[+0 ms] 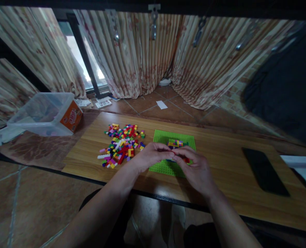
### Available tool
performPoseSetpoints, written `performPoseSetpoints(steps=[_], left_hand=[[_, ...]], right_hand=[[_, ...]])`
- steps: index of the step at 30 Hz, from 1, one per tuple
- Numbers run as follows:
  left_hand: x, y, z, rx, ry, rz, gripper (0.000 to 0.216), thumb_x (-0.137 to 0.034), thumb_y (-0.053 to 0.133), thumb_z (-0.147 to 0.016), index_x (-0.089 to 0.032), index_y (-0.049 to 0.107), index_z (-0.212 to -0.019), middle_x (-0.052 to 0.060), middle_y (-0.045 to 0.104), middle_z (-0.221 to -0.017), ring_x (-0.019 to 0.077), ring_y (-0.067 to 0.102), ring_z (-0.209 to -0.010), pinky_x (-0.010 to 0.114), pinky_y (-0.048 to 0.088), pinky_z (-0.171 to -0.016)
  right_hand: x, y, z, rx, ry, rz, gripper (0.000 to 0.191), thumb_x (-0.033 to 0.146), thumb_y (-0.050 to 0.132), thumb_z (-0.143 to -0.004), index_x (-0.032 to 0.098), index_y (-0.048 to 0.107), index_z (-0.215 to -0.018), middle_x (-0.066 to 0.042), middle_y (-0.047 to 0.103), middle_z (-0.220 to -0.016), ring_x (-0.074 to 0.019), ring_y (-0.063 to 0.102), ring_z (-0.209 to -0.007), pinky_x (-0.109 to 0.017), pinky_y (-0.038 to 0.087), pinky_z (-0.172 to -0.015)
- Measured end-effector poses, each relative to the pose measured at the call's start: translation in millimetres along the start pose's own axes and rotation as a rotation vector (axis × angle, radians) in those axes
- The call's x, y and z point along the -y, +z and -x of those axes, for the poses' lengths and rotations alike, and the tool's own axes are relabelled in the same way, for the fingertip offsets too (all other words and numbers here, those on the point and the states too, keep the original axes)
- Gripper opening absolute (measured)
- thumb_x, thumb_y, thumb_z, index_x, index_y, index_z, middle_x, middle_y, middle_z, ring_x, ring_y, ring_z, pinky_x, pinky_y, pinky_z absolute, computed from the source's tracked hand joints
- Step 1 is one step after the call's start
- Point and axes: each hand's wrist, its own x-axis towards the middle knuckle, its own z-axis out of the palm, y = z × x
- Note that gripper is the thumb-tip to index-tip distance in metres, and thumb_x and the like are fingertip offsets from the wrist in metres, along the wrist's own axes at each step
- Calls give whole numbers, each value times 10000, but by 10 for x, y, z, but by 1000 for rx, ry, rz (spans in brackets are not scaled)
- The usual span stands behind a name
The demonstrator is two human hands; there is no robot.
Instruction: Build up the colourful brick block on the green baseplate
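A green studded baseplate [163, 137] lies on a low wooden table [220, 151], with a small block of mixed-colour bricks [175, 143] built near its middle. My left hand [151, 155] and my right hand [195, 168] meet over the plate's near half, fingertips pinched together around a small red brick [186, 159] that is mostly hidden by the fingers. To the left of the plate lies a loose pile of several coloured bricks [122, 144].
A black phone [264, 171] lies flat on the table at the right, white paper [301, 167] beyond it. A clear plastic tub [43, 114] with an orange label sits on the floor at the left. Striped curtains [142, 51] hang behind.
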Motion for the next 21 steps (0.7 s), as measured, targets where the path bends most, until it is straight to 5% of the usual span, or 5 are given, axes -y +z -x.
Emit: performPoseSetpoints(steps=[15, 21], left_hand=[[21, 48, -25, 63, 9, -67, 302, -422, 730, -706, -127, 713, -770, -22, 557, -633, 87, 428, -603, 248, 289, -584], [75, 20, -73, -72, 19, -128, 279, -413, 674, -758, -137, 693, -722, -50, 474, -562, 81, 378, -563, 238, 269, -556]], right_hand=[[-97, -134, 33, 43, -9, -4, 116, 322, 622, -900, 269, 722, -923, -9, 705, -916, -166, 653, -875, -311, 502, -805], [-264, -223, 15, -156, 168, 2, 168, 387, 666, -833, 241, 744, -861, -35, 735, -913, -199, 671, -843, -343, 524, -775]])
